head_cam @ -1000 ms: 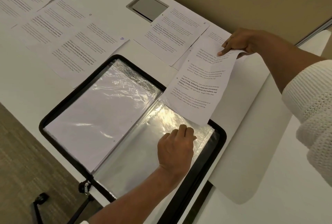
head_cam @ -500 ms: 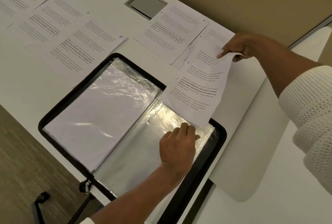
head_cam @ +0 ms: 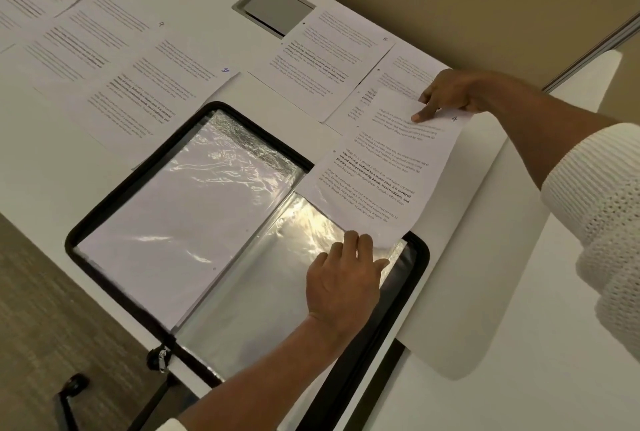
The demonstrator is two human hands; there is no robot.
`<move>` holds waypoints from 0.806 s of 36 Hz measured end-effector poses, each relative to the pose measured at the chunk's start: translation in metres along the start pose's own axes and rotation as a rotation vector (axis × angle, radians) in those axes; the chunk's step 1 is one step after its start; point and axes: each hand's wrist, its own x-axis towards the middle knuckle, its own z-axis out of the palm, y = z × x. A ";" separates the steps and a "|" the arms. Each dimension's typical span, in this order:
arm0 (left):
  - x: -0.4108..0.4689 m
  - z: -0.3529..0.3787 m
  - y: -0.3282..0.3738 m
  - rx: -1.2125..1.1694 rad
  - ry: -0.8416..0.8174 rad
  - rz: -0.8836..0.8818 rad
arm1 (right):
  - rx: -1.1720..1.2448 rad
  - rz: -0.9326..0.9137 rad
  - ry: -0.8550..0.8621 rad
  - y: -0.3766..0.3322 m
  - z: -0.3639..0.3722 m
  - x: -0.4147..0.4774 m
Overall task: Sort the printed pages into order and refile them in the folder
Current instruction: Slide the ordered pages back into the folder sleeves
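A black zip folder (head_cam: 420,257) lies open on the white table, with clear plastic sleeves on both sides. The left sleeve (head_cam: 180,223) holds a white sheet. My left hand (head_cam: 343,278) rests on the right sleeve (head_cam: 263,295), fingers curled at its top edge. My right hand (head_cam: 450,95) pinches the top of a printed page (head_cam: 388,167) marked 4. The page's lower edge meets the sleeve opening at my left fingers. Whether the edge is inside the sleeve is hidden.
Several printed pages lie spread on the table (head_cam: 485,309): one marked 10 (head_cam: 149,101) left of the folder, one (head_cam: 329,60) behind it, another (head_cam: 398,74) under my right hand. A grey cable hatch (head_cam: 277,6) sits at the back. The table edge and floor (head_cam: 41,309) are at left.
The page has come down and flattened toward the right sleeve, its lower edge now at my left fingers. My right hand lowered with it. My left hand has stayed on the sleeve.
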 end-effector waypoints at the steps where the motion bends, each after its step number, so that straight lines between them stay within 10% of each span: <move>1: 0.001 0.000 0.001 0.009 0.011 -0.001 | 0.009 -0.006 0.006 0.000 0.000 0.001; 29: 0.008 0.005 -0.007 -0.019 0.175 0.066 | 0.125 0.100 -0.031 0.005 0.005 0.014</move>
